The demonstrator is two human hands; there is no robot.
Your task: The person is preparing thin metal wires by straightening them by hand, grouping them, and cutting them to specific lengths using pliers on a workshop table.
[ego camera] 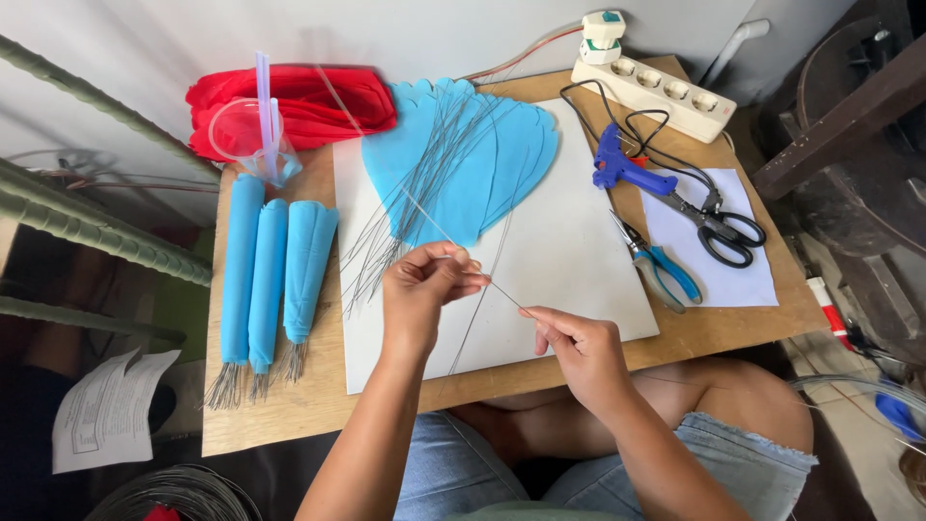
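Thin wire pinched between left hand and right hand, mid-frame, fingertips grasping it above worktop.

Both forearms reach forward from the lap, the left hand raised with wrist bent and fingertips pinched together, the right hand lower and just beside it, thumb and forefinger pinched, other fingers curled

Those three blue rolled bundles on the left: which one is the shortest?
The rightmost bundle, nearest the white board. Its wire ends stop higher up the table than those of the left and middle ones.
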